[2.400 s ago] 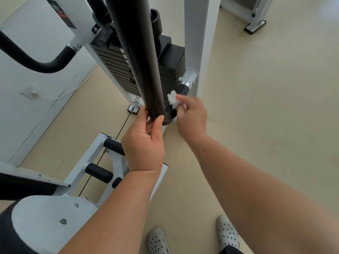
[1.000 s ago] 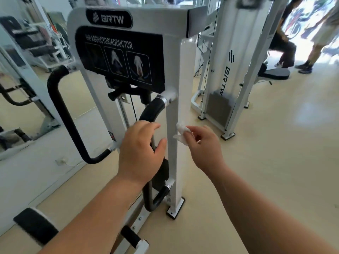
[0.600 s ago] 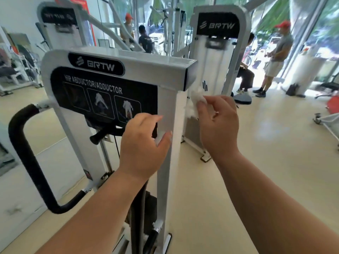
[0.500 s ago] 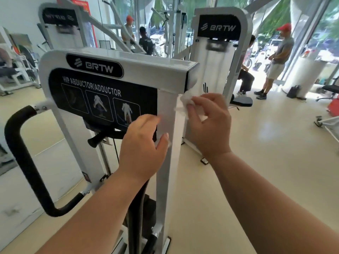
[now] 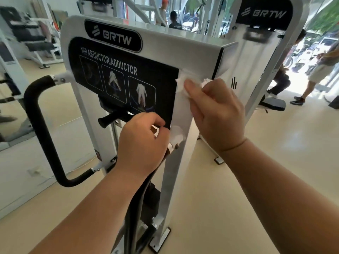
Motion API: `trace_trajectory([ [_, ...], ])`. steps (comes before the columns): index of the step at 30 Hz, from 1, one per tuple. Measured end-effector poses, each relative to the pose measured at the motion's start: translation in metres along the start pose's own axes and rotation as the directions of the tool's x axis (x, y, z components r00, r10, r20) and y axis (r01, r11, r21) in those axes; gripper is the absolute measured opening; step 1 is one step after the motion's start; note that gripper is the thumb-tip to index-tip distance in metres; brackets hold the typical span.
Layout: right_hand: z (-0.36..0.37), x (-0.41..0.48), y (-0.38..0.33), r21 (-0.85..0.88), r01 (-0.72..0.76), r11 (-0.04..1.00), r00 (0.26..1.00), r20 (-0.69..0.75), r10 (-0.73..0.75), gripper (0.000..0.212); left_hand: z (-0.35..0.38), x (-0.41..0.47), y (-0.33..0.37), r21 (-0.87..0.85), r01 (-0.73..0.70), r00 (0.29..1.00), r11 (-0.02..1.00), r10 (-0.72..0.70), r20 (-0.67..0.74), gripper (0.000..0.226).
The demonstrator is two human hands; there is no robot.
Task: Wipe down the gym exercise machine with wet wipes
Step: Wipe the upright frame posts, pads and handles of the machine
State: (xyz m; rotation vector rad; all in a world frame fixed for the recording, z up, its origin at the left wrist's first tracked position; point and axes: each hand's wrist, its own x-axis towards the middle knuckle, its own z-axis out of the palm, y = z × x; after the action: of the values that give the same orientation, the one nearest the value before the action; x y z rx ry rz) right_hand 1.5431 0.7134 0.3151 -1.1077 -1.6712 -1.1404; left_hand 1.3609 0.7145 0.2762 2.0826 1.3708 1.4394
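Right grip [image 5: 218,114] pinches the bunched wet wipe [image 5: 181,85] against the front of the white post [image 5: 174,180], just under the top housing [image 5: 183,43] and touching the placard [image 5: 128,70] edge. Half a second ago it worked the post's side face. Left grip [image 5: 143,143] now curls round the top of the black handle [image 5: 139,195], off the post. I judge the housing comes next. Open floor [image 5: 275,162] to the right; the neighbouring machine [image 5: 256,52] stands behind.
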Motion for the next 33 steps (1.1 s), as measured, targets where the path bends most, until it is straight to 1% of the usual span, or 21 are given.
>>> trace_trajectory([
  [2, 0.006, -0.031, -0.012, -0.003, 0.054, 0.999, 0.985, 0.163, -0.053, 0.021, 0.0, 0.0, -0.002, -0.009, -0.013, 1.0, 1.0, 0.013, 0.005, 0.007],
  [4, 0.005, -0.058, -0.019, 0.023, 0.097, 0.995, 0.94, 0.326, -0.099, 0.027, 0.0, 0.001, -0.003, -0.009, -0.03, 0.999, 1.0, 0.031, 0.018, 0.01],
  [5, 0.003, -0.06, -0.017, 0.031, 0.106, 0.994, 0.928, 0.357, -0.11, 0.028, 0.0, 0.001, -0.003, -0.003, -0.038, 0.999, 0.999, 0.038, 0.022, 0.01],
  [6, 0.003, -0.053, -0.015, 0.017, 0.113, 0.993, 0.933, 0.343, -0.112, 0.028, 0.0, 0.001, -0.002, 0.002, -0.04, 0.999, 0.999, 0.04, 0.027, 0.009],
  [7, 0.003, -0.039, -0.011, -0.02, 0.106, 0.994, 0.953, 0.288, -0.096, 0.027, 0.0, 0.001, -0.002, 0.005, -0.032, 0.999, 0.999, 0.032, 0.033, 0.008],
  [9, 0.003, -0.004, -0.003, -0.1, 0.044, 0.994, 0.993, 0.111, -0.033, 0.023, 0.001, 0.001, -0.001, 0.005, 0.004, 0.999, 1.0, -0.004, 0.042, 0.008],
  [10, 0.003, 0.008, -0.001, -0.107, 0.008, 0.994, 0.998, 0.056, -0.002, 0.022, 0.001, 0.001, -0.001, 0.007, 0.016, 0.999, 1.0, -0.016, 0.04, 0.008],
  [11, 0.003, 0.01, 0.0, -0.094, -0.019, 0.995, 0.999, 0.047, 0.024, 0.022, 0.0, 0.0, -0.001, 0.007, 0.014, 0.999, 1.0, -0.014, 0.037, 0.008],
  [12, 0.004, 0.004, -0.002, -0.064, -0.026, 0.998, 0.997, 0.076, 0.031, 0.024, 0.0, 0.0, 0.0, 0.004, 0.002, 0.999, 1.0, -0.002, 0.035, 0.008],
  [15, 0.003, -0.047, -0.013, 0.04, 0.02, 0.999, 0.952, 0.304, -0.031, 0.031, 0.0, 0.0, 0.0, 0.007, -0.063, 0.997, 0.998, 0.063, 0.034, 0.012],
  [16, 0.0, -0.061, -0.015, 0.073, 0.01, 0.997, 0.931, 0.362, -0.036, 0.032, 0.0, -0.001, 0.0, 0.017, -0.088, 0.996, 0.996, 0.088, 0.035, 0.015],
  [17, -0.003, -0.067, -0.014, 0.098, -0.016, 0.995, 0.924, 0.382, -0.022, 0.03, 0.0, -0.002, 0.001, 0.033, -0.114, 0.993, 0.993, 0.113, 0.035, 0.016],
  [18, -0.004, -0.066, -0.012, 0.116, -0.045, 0.992, 0.936, 0.351, 0.001, 0.027, 0.0, -0.003, 0.003, 0.058, -0.14, 0.99, 0.988, 0.138, 0.035, 0.018],
  [20, -0.006, -0.049, -0.003, 0.167, -0.113, 0.98, 0.973, 0.22, 0.074, 0.02, 0.001, -0.004, 0.005, 0.119, -0.188, 0.982, 0.975, 0.185, 0.037, 0.023],
  [22, -0.004, -0.033, 0.007, 0.278, -0.14, 0.95, 0.988, 0.101, 0.116, 0.017, 0.002, -0.005, 0.008, 0.169, -0.216, 0.976, 0.962, 0.213, 0.035, 0.032],
  [23, -0.001, -0.029, 0.01, 0.338, -0.147, 0.93, 0.988, 0.083, 0.127, 0.017, 0.002, -0.006, 0.01, 0.2, -0.231, 0.973, 0.952, 0.23, 0.03, 0.037],
  [26, 0.013, -0.048, 0.013, 0.485, -0.147, 0.862, 0.987, 0.123, 0.099, 0.017, 0.004, -0.01, 0.018, 0.335, -0.281, 0.958, 0.899, 0.282, 0.048, 0.046],
  [28, 0.022, -0.074, 0.014, 0.522, -0.104, 0.847, 0.983, 0.181, 0.009, 0.027, 0.008, -0.014, 0.024, 0.415, -0.281, 0.957, 0.866, 0.284, 0.056, 0.045],
  [30, 0.027, -0.092, 0.022, 0.535, -0.045, 0.844, 0.975, 0.207, -0.079, 0.035, 0.017, -0.022, 0.032, 0.45, -0.238, 0.968, 0.861, 0.247, 0.039, 0.046],
  [31, 0.028, -0.092, 0.03, 0.556, -0.042, 0.83, 0.978, 0.192, -0.079, 0.035, 0.023, -0.026, 0.035, 0.451, -0.209, 0.975, 0.868, 0.221, 0.027, 0.046],
  [33, 0.03, -0.075, 0.047, 0.626, -0.11, 0.772, 0.991, 0.124, 0.041, 0.03, 0.036, -0.034, 0.042, 0.429, -0.16, 0.985, 0.889, 0.172, 0.011, 0.05],
])
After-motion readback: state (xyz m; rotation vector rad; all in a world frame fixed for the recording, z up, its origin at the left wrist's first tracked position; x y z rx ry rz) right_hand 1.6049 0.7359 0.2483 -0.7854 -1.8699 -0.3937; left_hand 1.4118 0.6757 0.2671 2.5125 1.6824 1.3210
